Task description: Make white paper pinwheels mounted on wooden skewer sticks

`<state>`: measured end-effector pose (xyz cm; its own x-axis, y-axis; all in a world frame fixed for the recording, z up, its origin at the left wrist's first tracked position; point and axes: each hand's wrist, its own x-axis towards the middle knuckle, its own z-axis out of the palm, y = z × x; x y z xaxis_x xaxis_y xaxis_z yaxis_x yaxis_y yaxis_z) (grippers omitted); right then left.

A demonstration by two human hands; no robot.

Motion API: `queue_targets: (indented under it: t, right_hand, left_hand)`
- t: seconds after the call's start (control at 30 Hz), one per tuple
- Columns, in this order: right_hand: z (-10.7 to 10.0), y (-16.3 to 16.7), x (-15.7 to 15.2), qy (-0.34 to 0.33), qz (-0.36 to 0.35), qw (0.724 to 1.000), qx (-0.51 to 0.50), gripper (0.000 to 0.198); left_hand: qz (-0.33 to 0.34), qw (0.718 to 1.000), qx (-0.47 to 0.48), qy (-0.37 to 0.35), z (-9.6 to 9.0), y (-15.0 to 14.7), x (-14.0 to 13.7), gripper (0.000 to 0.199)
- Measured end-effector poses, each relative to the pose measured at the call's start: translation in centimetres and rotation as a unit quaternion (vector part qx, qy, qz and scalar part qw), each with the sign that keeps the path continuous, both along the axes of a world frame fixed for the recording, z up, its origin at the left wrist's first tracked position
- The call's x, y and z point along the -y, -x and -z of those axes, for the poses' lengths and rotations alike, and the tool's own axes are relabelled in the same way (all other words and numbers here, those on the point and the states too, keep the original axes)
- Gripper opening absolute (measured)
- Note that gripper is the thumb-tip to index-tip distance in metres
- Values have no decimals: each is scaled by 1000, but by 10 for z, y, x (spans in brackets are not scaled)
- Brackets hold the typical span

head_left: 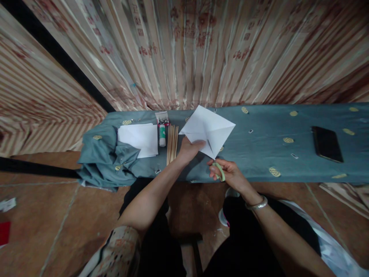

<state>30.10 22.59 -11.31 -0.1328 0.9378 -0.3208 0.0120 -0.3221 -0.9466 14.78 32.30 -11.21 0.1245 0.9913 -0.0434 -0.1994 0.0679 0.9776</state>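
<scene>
A square sheet of white paper is held up over the bench, turned with one corner toward me. My left hand pinches it near its lower left edge, thumb on top. In my right hand is a pair of scissors with light green handles, my fingers closed round them. The scissors meet the paper at its near corner, where a dark slit runs inward. Their blades are mostly hidden by the paper.
Left of the paper lie several wooden sticks, a glue stick, a small box of pins or similar bits and stacked white sheets. A black phone rests on the right of the cloth-covered bench. A curtain hangs behind.
</scene>
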Motion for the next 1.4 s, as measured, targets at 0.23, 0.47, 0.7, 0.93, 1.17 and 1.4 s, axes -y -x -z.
queue_targets:
  t: [0.23, 0.47, 0.7, 0.93, 1.17, 1.4]
  right_hand:
    - [-2, 0, 0, -4, 1, 1000, 3, 53]
    - [1, 0, -1, 5, 5, 1000, 6, 55]
    - [1, 1, -1, -3, 19, 1000, -3, 58]
    - [-2, 0, -2, -24, 13, 1000, 2, 55]
    - [-4, -1, -2, -13, 15, 1000, 4, 53]
    - [-2, -2, -2, -5, 11, 1000, 5, 49]
  left_hand:
    - [15, 1000, 9, -23, 4, -2, 1, 39]
    - [27, 999, 18, -23, 6, -2, -1, 42]
    - [29, 999, 37, -14, 6, -4, 2, 41]
    - [36, 998, 46, -1, 6, -6, 5, 38]
    - [37, 998, 47, 4, 3, -6, 6, 36]
    - [34, 999, 40, 8, 3, -7, 6, 35]
